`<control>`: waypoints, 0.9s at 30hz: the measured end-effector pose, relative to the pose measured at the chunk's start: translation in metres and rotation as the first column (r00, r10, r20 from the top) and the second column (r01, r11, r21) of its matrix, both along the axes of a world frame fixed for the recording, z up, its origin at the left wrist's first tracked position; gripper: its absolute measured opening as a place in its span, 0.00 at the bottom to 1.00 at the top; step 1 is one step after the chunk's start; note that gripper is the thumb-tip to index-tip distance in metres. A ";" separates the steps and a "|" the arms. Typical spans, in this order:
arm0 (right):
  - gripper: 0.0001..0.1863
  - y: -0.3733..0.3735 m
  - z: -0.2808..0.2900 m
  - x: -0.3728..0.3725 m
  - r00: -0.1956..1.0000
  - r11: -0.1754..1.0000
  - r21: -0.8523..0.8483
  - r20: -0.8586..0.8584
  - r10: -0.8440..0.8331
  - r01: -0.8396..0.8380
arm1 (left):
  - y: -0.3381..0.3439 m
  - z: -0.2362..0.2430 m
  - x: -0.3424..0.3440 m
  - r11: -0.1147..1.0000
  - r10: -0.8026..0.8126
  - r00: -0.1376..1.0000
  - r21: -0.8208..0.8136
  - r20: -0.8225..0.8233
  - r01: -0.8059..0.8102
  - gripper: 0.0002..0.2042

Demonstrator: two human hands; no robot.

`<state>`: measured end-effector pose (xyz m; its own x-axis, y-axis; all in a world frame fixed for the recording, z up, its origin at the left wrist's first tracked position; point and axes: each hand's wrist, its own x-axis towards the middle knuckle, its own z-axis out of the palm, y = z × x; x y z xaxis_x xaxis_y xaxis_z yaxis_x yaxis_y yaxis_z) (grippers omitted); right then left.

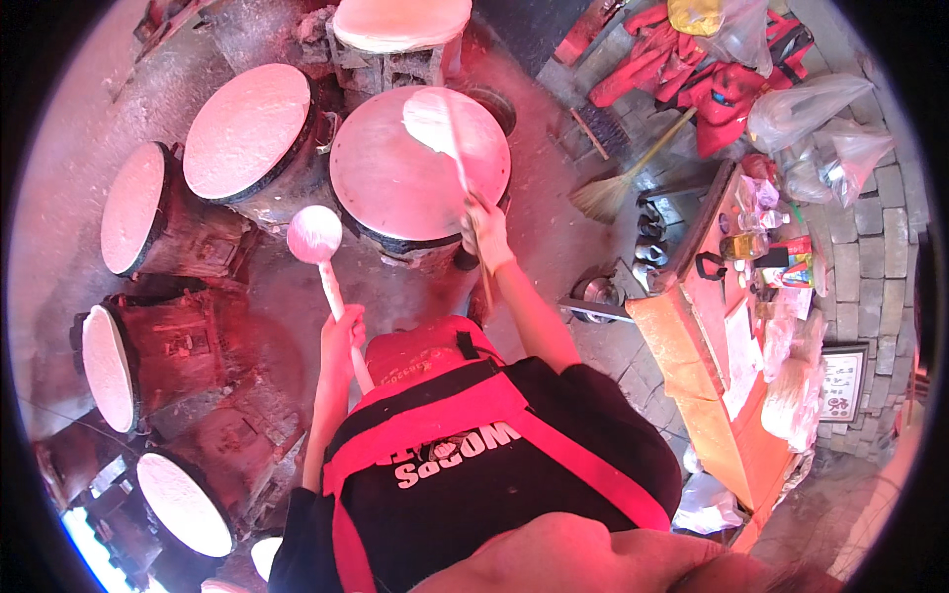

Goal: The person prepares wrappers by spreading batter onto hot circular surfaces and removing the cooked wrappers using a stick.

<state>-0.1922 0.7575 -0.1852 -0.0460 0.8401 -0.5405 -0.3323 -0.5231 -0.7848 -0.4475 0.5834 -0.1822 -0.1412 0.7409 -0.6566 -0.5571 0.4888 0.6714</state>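
My left hand (342,338) is closed round the handle of a ladle (314,235), its round pale bowl held up in front of me, left of the nearest griddle. A long thin stick (457,143) runs through the grip of my right hand (484,229). Its far end reaches over the round griddle (386,188), where a white patch of batter (429,122) lies near the far edge. Whether the stick's tip touches the batter, or has a head on it, I cannot make out. Red light tints everything here.
Several more round griddles, such as one at the upper left (247,133), curve round my left side, coated white. To my right stands a table (672,366) with an orange cover, bearing bottles and packages. A straw broom (605,196) and plastic bags (806,114) lie beyond it.
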 end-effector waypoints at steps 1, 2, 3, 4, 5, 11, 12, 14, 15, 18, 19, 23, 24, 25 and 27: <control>0.18 -0.011 -0.009 0.002 0.995 0.995 0.006 0.023 -0.099 0.098 | -0.008 -0.001 0.001 0.999 0.020 1.000 -0.033 0.010 -0.020 0.06; 0.19 -0.019 -0.021 0.003 0.980 0.981 0.015 0.045 -0.194 0.194 | -0.016 -0.003 0.003 0.997 0.042 0.999 -0.066 0.021 -0.041 0.06; 0.20 -0.023 -0.028 0.002 0.955 0.957 0.026 0.063 -0.291 0.289 | -0.022 -0.005 0.003 0.997 0.050 0.998 -0.063 0.034 -0.048 0.07; 0.20 -0.024 -0.034 -0.002 0.958 0.960 0.057 0.074 -0.276 0.273 | -0.027 -0.006 0.003 0.995 0.063 0.997 -0.081 0.053 -0.058 0.07; 0.21 -0.018 -0.041 -0.005 0.981 0.979 0.092 0.054 -0.185 0.180 | -0.032 -0.006 0.003 0.993 0.078 0.994 -0.099 0.071 -0.070 0.07; 0.20 0.028 -0.023 -0.022 0.993 0.992 0.040 0.025 0.119 -0.120 | -0.039 -0.017 0.022 0.964 0.220 0.965 -0.185 0.142 -0.192 0.08; 0.20 0.027 -0.011 -0.014 0.979 0.978 0.025 0.009 0.206 -0.206 | -0.039 -0.013 0.029 0.954 0.253 0.957 -0.198 0.138 -0.224 0.07; 0.19 0.026 0.008 0.013 0.947 0.948 -0.002 -0.042 0.318 -0.318 | -0.039 -0.012 0.043 0.931 0.319 0.939 -0.227 0.128 -0.286 0.07; 0.18 0.024 0.014 0.030 0.952 0.951 -0.050 -0.035 0.303 -0.305 | -0.040 -0.014 0.049 0.915 0.358 0.926 -0.245 0.117 -0.322 0.07; 0.17 0.033 -0.012 0.059 0.988 0.994 -0.046 0.120 0.099 -0.095 | -0.048 -0.030 0.065 0.882 0.435 0.895 -0.249 0.100 -0.400 0.07; 0.17 0.035 -0.022 0.064 0.982 1.000 -0.014 0.188 0.002 0.001 | -0.051 -0.032 0.072 0.872 0.456 0.885 -0.248 0.094 -0.422 0.08; 0.19 0.068 -0.030 0.065 0.951 0.965 -0.014 0.166 0.259 -0.261 | -0.054 -0.027 0.105 0.825 0.547 0.830 -0.243 0.111 -0.511 0.10; 0.19 0.073 -0.028 0.057 0.923 0.928 0.049 0.132 0.361 -0.370 | -0.055 -0.028 0.113 0.821 0.556 0.823 -0.229 0.115 -0.522 0.11; 0.20 0.073 -0.022 0.050 0.902 0.906 0.029 0.116 0.417 -0.422 | -0.057 -0.028 0.120 0.817 0.566 0.816 -0.215 0.120 -0.535 0.12; 0.21 0.076 -0.007 0.048 0.840 0.843 0.015 0.099 0.534 -0.538 | -0.056 -0.023 0.137 0.791 0.602 0.790 -0.224 0.117 -0.570 0.12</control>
